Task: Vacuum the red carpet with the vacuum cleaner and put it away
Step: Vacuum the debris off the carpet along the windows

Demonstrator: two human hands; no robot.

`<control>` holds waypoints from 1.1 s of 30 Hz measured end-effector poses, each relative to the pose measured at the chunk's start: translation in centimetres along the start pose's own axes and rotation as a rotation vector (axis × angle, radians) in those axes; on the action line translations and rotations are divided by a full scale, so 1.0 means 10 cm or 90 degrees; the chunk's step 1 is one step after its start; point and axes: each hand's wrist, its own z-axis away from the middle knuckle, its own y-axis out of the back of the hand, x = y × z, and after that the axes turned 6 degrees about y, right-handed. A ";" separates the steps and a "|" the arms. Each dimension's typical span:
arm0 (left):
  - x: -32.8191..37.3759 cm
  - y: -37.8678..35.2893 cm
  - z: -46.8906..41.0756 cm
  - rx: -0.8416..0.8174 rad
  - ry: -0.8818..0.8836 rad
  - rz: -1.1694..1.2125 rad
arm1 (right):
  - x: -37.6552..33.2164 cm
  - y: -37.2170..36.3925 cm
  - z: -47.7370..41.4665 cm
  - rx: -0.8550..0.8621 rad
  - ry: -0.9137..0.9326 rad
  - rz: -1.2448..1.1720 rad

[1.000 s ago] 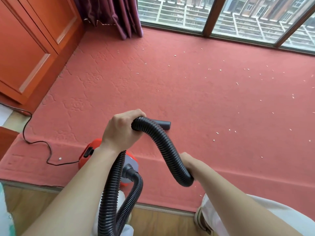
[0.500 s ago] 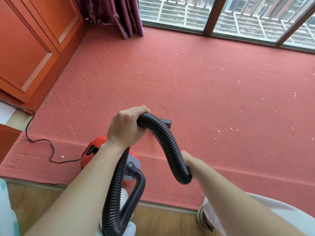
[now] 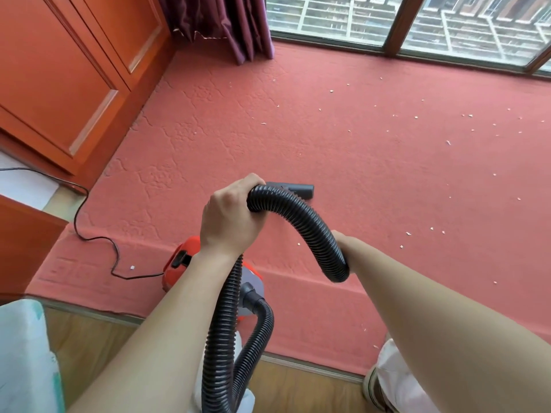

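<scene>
Across red carpet (image 3: 328, 162), white scraps (image 3: 408, 233), window (image 3: 328, 22)

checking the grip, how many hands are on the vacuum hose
2. The left hand grips the hose at the top of its bend, near the nozzle; the right hand holds it lower down, mostly hidden behind it.

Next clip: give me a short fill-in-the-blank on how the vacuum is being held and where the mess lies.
1. Both hands grip the black ribbed ____.
2. The left hand holds it just behind the ____, which points at the carpet.
3. The white crumbs lie mostly to the ____ of the right hand.
4. The vacuum body is ____ in colour.

Missing words: hose; nozzle; right; red
</scene>
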 end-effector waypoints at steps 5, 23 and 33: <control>-0.09 0.08 0.04 0.009 0.006 -0.018 | -0.06 -0.13 0.03 0.025 0.007 0.015; -0.39 0.57 0.56 -0.006 -0.017 -0.123 | 0.46 -0.94 0.64 0.028 -0.088 -0.041; -0.27 0.69 0.59 -0.051 -0.062 -0.139 | 0.69 -1.37 1.14 0.036 -0.111 -0.139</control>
